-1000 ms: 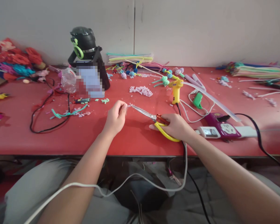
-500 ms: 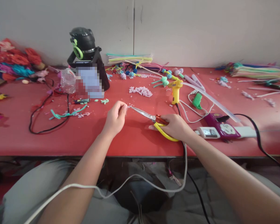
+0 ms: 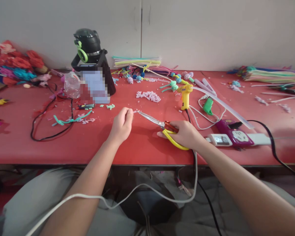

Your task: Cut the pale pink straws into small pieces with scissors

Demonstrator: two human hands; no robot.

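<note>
My left hand (image 3: pixel 123 124) is closed in a pinch on a thin pale pink pipe cleaner (image 3: pixel 135 111), whose short end sticks out to the right of my fingertips. My right hand (image 3: pixel 185 132) grips a pair of scissors (image 3: pixel 151 119) with yellow and red handles. The blade tips point left and lie close to the end of the pipe cleaner; whether they touch it I cannot tell. Just beyond them, tiny pale clippings lie on the red table (image 3: pixel 142 150). Farther back is a heap of short pale pink cut pieces (image 3: pixel 148 96).
A yellow glue gun (image 3: pixel 185 96) stands behind my right hand, near a purple power strip (image 3: pixel 238 134) with cables. A black bottle (image 3: pixel 88 44) with a phone (image 3: pixel 95 86) against it stands back left. Pipe cleaner bundles (image 3: pixel 272 76) lie at the back. A white cable (image 3: pixel 142 185) crosses my lap.
Slightly more of the pink pipe cleaner shows between my left fingertips and the scissor tips. Both hands have barely moved.
</note>
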